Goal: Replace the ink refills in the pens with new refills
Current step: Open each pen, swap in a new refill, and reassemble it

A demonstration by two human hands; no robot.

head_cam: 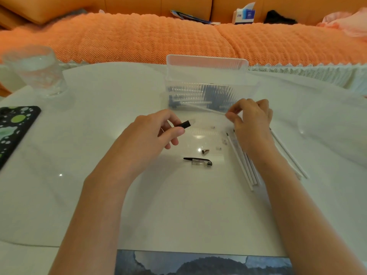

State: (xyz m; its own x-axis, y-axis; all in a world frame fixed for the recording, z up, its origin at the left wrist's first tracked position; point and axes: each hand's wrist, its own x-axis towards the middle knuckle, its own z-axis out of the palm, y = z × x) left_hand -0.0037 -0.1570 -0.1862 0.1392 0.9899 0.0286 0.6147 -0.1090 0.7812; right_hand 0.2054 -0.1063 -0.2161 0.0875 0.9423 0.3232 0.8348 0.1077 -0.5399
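Left hand (pixel 156 132) gripping the pen barrel (pixel 185 124), right hand (pixel 252 120) pinching a thin refill (pixel 206 109) by its end: it may flex and miss the barrel's opening.

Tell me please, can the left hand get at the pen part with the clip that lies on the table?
Probably yes: the pen part with the clip lies bare close to the left hand, with nothing between. But that hand grips a pen barrel.
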